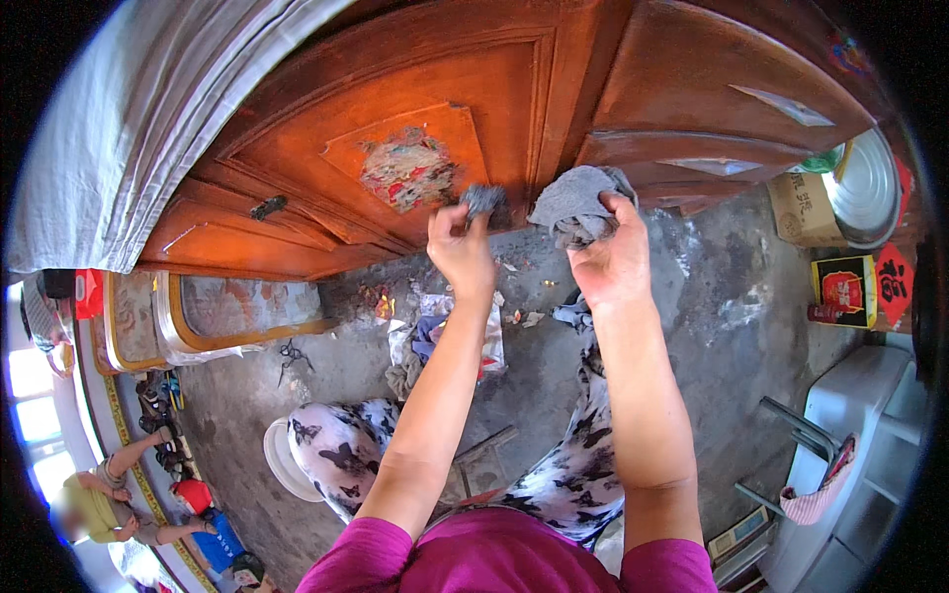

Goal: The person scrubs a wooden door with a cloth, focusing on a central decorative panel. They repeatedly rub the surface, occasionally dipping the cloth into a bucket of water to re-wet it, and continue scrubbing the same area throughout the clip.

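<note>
While both arms reach up, left hand (460, 247) pinches scourer (482, 201), right hand (613, 259) grips rag (576, 203).

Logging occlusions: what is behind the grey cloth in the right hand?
Behind the crumpled grey cloth in the right hand is the brown wooden door; the door surface the cloth covers is hidden.

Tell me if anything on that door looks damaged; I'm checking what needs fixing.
Yes. The diamond panel on the wooden door carries a torn, patchy paper remnant, ragged and half scraped off. The left hand presses a steel wool pad beside it; the right hand grips a grey rag. Paper scraps litter the floor below.
</note>
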Tool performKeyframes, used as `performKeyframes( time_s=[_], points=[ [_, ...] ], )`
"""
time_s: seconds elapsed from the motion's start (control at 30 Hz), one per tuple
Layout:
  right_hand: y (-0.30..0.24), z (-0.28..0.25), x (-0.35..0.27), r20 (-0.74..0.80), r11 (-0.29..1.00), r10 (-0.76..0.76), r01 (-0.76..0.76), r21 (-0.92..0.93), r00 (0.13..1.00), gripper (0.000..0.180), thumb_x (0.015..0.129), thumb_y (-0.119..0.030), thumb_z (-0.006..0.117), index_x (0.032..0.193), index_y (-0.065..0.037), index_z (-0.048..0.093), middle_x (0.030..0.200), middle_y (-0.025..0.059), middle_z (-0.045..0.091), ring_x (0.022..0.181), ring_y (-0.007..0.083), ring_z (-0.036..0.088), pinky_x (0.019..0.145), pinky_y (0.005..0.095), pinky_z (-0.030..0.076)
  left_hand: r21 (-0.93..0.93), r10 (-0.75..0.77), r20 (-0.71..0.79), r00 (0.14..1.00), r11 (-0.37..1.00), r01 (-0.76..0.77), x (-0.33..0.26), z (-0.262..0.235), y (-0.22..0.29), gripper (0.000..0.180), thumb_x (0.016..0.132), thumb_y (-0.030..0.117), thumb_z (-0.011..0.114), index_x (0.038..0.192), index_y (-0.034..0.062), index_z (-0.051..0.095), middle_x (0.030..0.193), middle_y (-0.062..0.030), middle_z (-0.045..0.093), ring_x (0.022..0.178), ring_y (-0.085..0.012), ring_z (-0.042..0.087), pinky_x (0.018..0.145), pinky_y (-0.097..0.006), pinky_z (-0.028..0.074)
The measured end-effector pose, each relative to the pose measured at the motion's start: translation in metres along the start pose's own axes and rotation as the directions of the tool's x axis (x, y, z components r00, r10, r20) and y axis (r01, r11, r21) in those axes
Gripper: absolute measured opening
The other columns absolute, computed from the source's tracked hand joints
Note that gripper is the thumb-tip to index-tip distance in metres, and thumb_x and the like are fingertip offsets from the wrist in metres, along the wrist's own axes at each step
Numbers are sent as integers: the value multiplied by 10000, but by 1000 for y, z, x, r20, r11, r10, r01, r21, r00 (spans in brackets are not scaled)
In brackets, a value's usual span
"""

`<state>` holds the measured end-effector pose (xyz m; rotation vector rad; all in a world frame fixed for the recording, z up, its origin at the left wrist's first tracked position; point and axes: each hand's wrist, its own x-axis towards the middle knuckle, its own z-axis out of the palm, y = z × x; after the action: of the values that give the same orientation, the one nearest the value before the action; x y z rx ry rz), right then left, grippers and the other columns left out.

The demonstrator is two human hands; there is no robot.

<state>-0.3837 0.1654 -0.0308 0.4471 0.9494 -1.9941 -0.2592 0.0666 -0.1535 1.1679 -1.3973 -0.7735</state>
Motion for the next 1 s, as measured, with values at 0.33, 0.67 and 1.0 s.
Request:
performKeyframes(
  time_s=[0.33,0.67,1.0],
  points=[
    [10,4,-6,15,999,26,-27,38,1000,218,1001,-159,594,1184,-44,621,1185,92,703,1104,267,675,990,433,545,-357,-655,60,753,690,629,-21,5,-79,160,817,-112,739,900,12,680,783,-37,650,635,-137,606,566,-291,502],
    [-3,-7,-7,25,998,6,-8,56,1000,237,1001,-155,599,1211,-45,620,1183,82,712,1077,249,696,967,421,562,-387,-334,115,936,853,352,-3,8,8,110,874,-66,758,898,22,696,906,-40,730,769,-93,635,685,-278,536],
    [-7,-6,-6,11,997,22,-23,68,1000,222,993,-170,618,1180,-52,638,1130,81,716,1034,254,699,925,423,564,-498,-583,233,778,616,611,-6,0,19,130,932,16,748,878,92,658,893,5,697,789,-102,649,681,-299,588]
  ],
)
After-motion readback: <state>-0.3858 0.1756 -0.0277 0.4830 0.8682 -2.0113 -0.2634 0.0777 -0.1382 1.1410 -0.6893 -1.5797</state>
